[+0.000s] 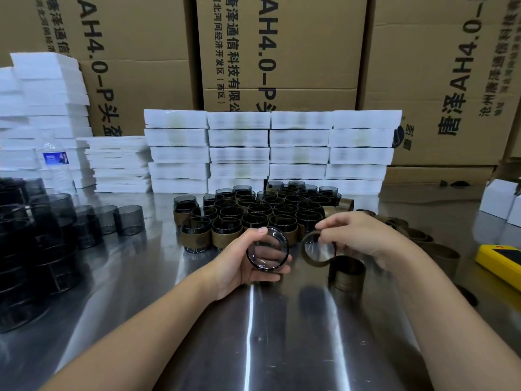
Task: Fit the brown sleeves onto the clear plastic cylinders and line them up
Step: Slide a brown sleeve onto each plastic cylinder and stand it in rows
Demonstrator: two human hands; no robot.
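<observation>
Left hand (239, 266) fingers curl round a clear round plastic cylinder (267, 247) over the steel counter (282, 334). Right hand (362, 235) fingers pinch a brown ring-shaped sleeve (305, 249) just beside it (not touching). Behind, sleeved cylinders (255, 218) stand in rows.

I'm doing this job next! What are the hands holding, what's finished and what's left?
Left hand grips a clear cylinder; right hand pinches a brown sleeve beside it, not yet fitted.
Done: a block of sleeved cylinders lined up behind the hands.
Left: bare cylinders stacked at far left, loose sleeves on the right, and one spare sleeve standing near the right wrist.
</observation>
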